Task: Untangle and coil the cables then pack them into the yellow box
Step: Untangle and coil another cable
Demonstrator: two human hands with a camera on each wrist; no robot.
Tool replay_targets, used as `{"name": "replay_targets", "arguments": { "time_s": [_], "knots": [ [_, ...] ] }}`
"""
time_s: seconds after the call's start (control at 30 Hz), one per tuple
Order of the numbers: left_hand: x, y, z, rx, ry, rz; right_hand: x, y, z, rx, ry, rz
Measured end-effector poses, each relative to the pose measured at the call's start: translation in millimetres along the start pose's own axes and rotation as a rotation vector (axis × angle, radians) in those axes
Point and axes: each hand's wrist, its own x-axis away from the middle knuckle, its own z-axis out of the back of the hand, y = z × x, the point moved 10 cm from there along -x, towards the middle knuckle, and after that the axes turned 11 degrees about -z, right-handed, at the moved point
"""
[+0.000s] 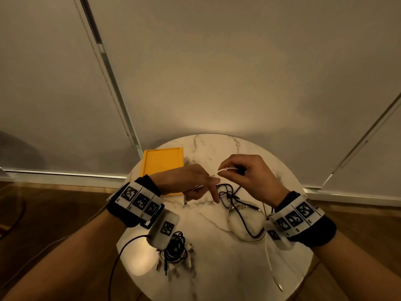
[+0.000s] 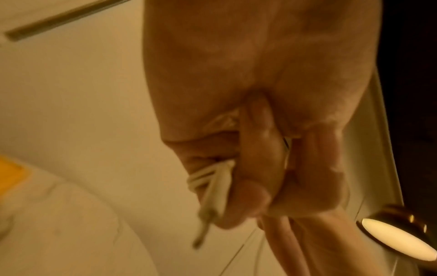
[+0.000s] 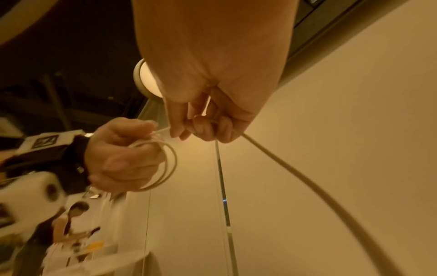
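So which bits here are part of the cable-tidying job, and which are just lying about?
Part of the job:
white cable, held by left hand and right hand
black cable tangle
cable bundle
yellow box

Just there:
marble table
lamp

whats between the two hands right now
A short taut stretch of thin white cable runs from the left hand's coil to the right hand's pinch, in the right wrist view.
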Motion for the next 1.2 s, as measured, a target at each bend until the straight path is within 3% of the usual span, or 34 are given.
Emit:
{"name": "replay_targets", "arguments": {
  "time_s": [0.13,0.3,0.37,0.43,0.5,0.6,0.67,0.73,0.83,0.93,1.0,1.07,1.13,1.2],
  "knots": [
    [0.1,18.2,1.0,0.271,0.007,-0.133,-8.8,10.6,9.8,-0.158,0.109,-0.052],
    [-2.0,40.5,32.8,0.792,0.262,-0.327,-10.4,37.6,3.1,-0.326,0.205,-0.14],
    [-1.6,44.2,39.4,0.877,0.306,-0.369,-10.3,49.3,-5.4,-0.394,0.223,-0.197],
    [-3.9,48.1,35.1,0.875,0.264,-0.381,-13.1,52.4,-15.3,-0.437,0.217,-0.233],
    [-6.1,57.3,20.0,0.868,0.141,-0.415,-20.4,60.0,-24.8,-0.461,0.208,-0.273],
    [-10.0,75.1,3.1,1.019,0.051,-0.495,-30.0,71.6,-40.4,-0.333,0.201,-0.309],
    [-17.5,77.3,9.9,1.054,0.182,-0.533,-30.9,65.7,-55.5,-0.203,0.15,-0.295],
    [-22.3,67.8,29.4,1.024,0.398,-0.567,-26.9,51.9,-72.4,-0.05,0.064,-0.251],
    [-17.1,50.6,65.5,0.834,0.701,-0.596,-15.2,35.0,-88.0,0.13,-0.03,-0.134],
    [-7.3,49.0,93.3,0.207,0.829,-0.542,-4.5,27.7,-92.6,0.191,-0.102,-0.07],
    [-11.1,41.4,97.9,-0.285,0.771,-0.419,-1.9,22.9,-86.5,0.199,-0.104,-0.05],
    [-15.2,21.4,96.1,-0.604,0.65,-0.249,-2.4,23.3,-70.3,0.163,-0.047,-0.046],
    [-9.3,-0.5,95.1,-0.812,0.568,-0.093,-3.3,29.2,-47.3,0.093,0.028,-0.055],
    [2.8,-11.5,90.7,-0.876,0.515,-0.03,-2.0,38.2,-25.3,0.009,0.06,-0.103]
  ]
}}
